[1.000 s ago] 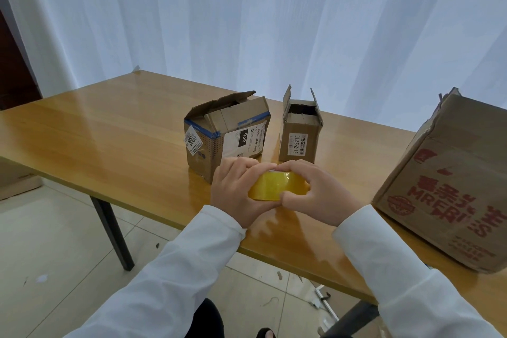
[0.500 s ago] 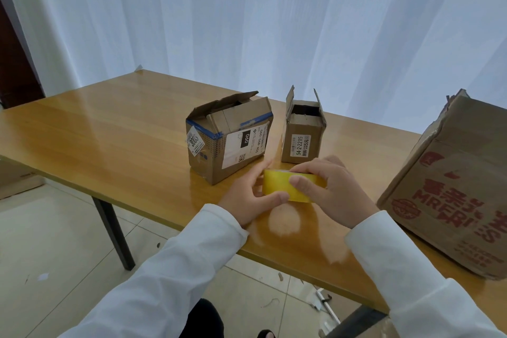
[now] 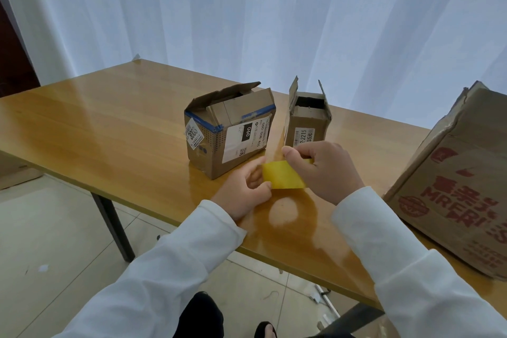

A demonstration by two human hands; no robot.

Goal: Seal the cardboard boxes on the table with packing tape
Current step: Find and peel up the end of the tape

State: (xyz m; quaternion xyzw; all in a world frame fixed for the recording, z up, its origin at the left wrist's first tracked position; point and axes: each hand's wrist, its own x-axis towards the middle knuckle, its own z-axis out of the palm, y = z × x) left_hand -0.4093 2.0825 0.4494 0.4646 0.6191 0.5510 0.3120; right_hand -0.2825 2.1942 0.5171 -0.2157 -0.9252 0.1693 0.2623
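A yellow roll of packing tape [image 3: 282, 178] is held just above the wooden table [image 3: 115, 129], between both hands. My left hand [image 3: 244, 193] pinches its left edge. My right hand [image 3: 325, 170] grips the roll from the right, thumb and forefinger pinched at its top. Behind the hands stand two small cardboard boxes: a wider box [image 3: 229, 129] with blue tape remnants and loose top flaps, and a narrow box [image 3: 307, 120] with its flaps standing up and its top open. A large printed cardboard box [image 3: 461, 181] stands at the right.
White curtains hang behind the table. The table's near edge runs diagonally below my forearms, with tiled floor and a dark table leg [image 3: 112, 225] underneath. A further cardboard piece [image 3: 13, 173] lies on the floor at the far left.
The tape roll has turned in my hands, from its broad face to its flat band side. My right thumb and forefinger have risen to pinch at the roll's top.
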